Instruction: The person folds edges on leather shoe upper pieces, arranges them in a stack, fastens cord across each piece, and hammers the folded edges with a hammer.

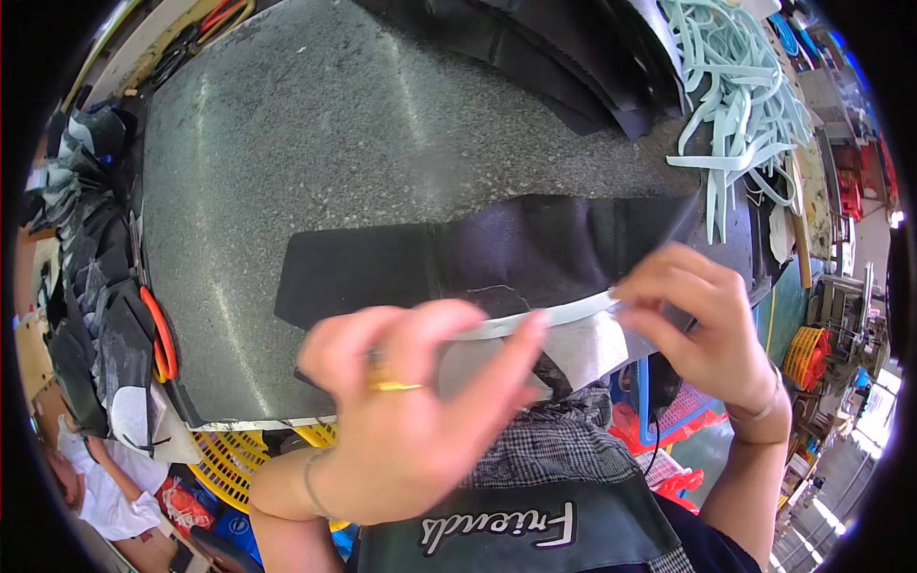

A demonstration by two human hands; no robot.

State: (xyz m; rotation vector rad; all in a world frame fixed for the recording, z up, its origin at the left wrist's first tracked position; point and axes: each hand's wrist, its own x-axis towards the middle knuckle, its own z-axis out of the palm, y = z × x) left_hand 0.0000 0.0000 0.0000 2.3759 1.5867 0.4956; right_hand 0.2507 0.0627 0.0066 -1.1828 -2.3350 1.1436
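Strip [575, 311] along creased black sheet [478, 250]

To bear everything, a dark grey, speckled table [315, 124] with pale streaks of shine. Along its near side, a long black sheet [358, 267], rumpled toward the middle. By the far edge, right of centre, layered black pieces [535, 48]. Just right of those, a tangled heap of pale green strips [735, 86].

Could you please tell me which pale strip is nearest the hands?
The strip between the left hand and right hand, along the near edge of the black piece; the other strips lie tangled at upper right.
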